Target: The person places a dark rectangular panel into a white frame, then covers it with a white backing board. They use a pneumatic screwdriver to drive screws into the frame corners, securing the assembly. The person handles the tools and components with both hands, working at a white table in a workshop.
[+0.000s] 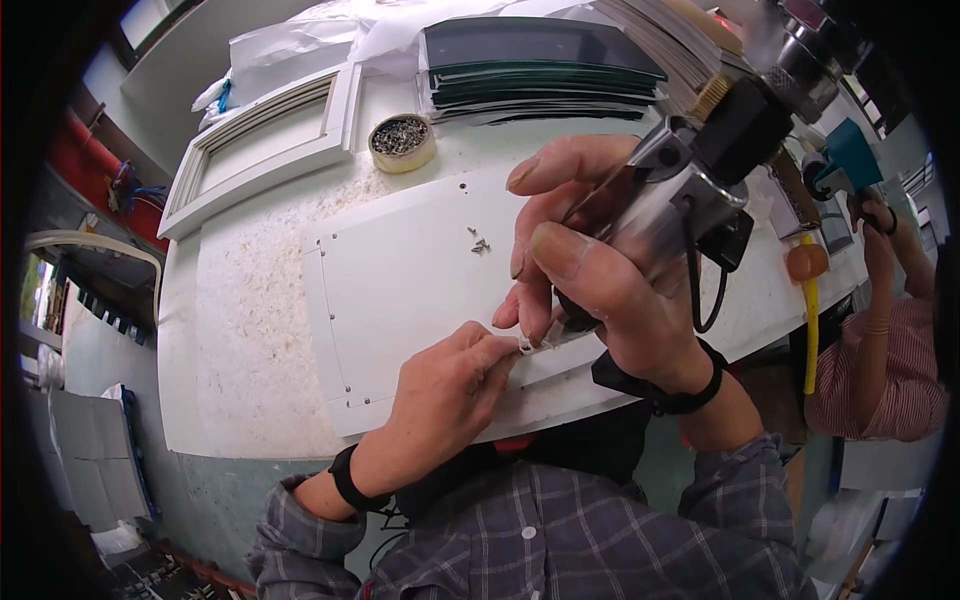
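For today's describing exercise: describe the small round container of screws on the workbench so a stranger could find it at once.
Start at the white workbench and look to its far side, just beyond the large white panel that the two hands work on. There, beside the corner of a white frame and left of a stack of dark sheets, sits the round tin. It alone is round, cream-rimmed and full of small grey screws.

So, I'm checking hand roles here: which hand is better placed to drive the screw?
Right. The right hand already grips the power screwdriver, tip down at the white panel; the left hand only pinches at that spot.
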Available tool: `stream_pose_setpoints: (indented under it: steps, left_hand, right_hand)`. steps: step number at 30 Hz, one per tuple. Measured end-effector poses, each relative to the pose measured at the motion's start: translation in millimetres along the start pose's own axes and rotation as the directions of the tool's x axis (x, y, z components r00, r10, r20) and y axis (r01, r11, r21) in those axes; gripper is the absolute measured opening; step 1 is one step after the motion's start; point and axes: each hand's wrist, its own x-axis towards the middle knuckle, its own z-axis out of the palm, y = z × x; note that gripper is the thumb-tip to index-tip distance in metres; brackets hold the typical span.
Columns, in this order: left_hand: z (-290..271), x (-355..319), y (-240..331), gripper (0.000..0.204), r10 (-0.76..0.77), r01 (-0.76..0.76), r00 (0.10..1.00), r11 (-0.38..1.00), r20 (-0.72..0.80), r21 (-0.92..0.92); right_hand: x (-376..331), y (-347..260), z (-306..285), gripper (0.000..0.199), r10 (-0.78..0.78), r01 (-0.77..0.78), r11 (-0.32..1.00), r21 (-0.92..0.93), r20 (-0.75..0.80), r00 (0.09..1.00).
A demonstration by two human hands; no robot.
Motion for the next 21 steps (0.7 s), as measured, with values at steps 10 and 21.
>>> stream_pose_setpoints:
  steps: [10, 21]
  left_hand:
    - [-5, -10, 7, 0.037, 0.042, -0.057, 0.997, 0.954, 0.058, 0.293]
    - [3, -38, -12, 0.057, 0.269, -0.287, 0.956, 0.778, 0.117, 0.56]
  right_hand:
    - [-3, 4, 4, 0.026, -0.005, 0.005, 1.0, 0.002, -0.001, 1.0]
    - [-4, 10, 7, 0.015, 0.065, -0.062, 0.997, -0.051, 0.054, 0.996]
